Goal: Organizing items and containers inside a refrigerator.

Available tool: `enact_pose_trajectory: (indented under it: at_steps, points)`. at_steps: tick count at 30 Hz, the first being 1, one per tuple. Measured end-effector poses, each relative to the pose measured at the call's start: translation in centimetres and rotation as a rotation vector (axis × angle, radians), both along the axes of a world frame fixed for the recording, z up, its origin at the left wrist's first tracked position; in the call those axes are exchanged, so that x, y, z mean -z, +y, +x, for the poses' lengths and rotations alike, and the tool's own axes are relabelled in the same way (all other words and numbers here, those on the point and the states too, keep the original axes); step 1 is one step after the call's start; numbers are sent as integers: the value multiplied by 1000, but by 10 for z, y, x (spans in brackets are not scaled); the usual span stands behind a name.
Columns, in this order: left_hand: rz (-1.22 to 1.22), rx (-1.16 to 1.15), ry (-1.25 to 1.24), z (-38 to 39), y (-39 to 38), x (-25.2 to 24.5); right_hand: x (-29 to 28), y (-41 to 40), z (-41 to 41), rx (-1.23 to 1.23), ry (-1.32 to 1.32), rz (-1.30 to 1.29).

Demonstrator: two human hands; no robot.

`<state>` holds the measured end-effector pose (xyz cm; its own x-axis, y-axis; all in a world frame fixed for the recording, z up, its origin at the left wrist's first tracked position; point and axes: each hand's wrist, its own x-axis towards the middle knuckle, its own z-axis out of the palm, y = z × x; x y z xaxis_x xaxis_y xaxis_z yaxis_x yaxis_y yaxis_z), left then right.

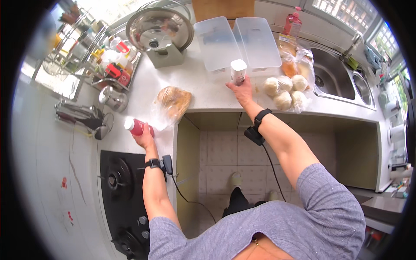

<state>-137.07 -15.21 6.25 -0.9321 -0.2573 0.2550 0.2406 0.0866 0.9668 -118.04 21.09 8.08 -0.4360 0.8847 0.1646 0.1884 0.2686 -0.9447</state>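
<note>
My left hand point(144, 138) is closed around a red bottle with a white cap point(138, 127), tilted over the left part of the counter, just above the gas hob. My right hand point(242, 89) grips a white container with a white lid point(238, 70) in front of two translucent plastic bins point(221, 45). Between my hands, a clear bag of flat bread-like food point(174, 100) lies at the counter's edge. Right of my right hand sits a clear bag of several round white buns point(286, 91). Behind it are more bagged foods point(294, 65).
A black gas hob point(126, 195) is at the left, below a glass jar point(113, 98) and a rack of bottles point(115, 65). A large metal lid point(159, 29) leans in a grey-green stand point(166, 57). A steel sink point(331, 74) and pink pump bottle point(293, 23) are at the right.
</note>
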Motion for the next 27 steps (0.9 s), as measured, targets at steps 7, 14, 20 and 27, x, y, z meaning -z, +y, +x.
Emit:
enact_pose_trajectory:
  at_steps: [7,14,20,27]
  points:
    - [-23,97,124,66,-6,-69,-9,-34,68,-254,360,-279]
    - [-140,701,167,223,88,-142,-77,-71,349,-106,380,-390]
    - [87,1364,-19,392,175,-143,-125,-114,598,632,540,-104]
    - [77,1994,-61,646,249,-164,-197,-209,871,1188,533,403]
